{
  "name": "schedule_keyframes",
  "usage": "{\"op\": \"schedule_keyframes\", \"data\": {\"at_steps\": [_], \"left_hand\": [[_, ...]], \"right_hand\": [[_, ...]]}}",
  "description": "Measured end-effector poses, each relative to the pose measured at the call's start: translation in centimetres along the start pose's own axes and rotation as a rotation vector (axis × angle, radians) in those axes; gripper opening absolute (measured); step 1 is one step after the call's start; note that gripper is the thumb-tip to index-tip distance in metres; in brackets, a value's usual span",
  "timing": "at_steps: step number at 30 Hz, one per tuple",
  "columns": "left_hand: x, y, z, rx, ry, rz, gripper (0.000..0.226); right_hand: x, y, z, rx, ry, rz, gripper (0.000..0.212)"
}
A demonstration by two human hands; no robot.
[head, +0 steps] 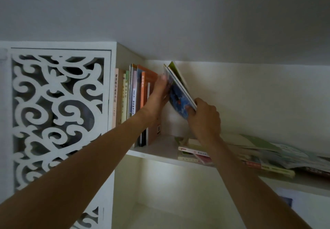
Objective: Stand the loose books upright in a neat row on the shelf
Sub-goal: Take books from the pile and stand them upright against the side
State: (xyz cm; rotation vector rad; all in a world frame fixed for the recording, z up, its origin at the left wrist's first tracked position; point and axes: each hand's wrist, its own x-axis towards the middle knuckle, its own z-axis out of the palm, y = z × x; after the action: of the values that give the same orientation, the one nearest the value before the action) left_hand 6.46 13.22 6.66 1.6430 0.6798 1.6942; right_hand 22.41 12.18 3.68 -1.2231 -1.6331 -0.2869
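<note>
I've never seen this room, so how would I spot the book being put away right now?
Find the white carved cabinet door, then the shelf to its right with a row of upright books. Just past that row, the blue-covered book leans in the air, tilted, pinched by the right hand.

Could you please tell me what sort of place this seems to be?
Probably a room in a home: a white built-in shelf against a plain wall, a fretwork cabinet door beside it, and a row of upright books.
</note>
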Motion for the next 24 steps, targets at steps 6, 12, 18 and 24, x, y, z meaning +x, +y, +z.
{"op": "schedule_keyframes", "data": {"at_steps": [6, 12, 18, 24], "left_hand": [[-0.6, 0.6, -1.6, 0.365, 0.006, 0.139, 0.094], [-0.2, -0.6, -3.6, 0.598, 0.026, 0.325, 0.089], [-0.1, -2.7, -3.4, 0.864, 0.2, 0.612, 0.083], [-0.7, -2.7, -3.2, 1.327, 0.263, 0.968, 0.045]], "right_hand": [[-0.5, -6.0, 5.1, 0.255, 0.018, 0.035, 0.026], [-0.9, -6.9, 8.3, 0.446, -0.371, -0.054, 0.067], [-2.2, -4.1, 8.5, 0.058, -0.86, -0.098, 0.107], [-3.1, -4.6, 7.4, -0.101, -0.893, -0.264, 0.074]]}}
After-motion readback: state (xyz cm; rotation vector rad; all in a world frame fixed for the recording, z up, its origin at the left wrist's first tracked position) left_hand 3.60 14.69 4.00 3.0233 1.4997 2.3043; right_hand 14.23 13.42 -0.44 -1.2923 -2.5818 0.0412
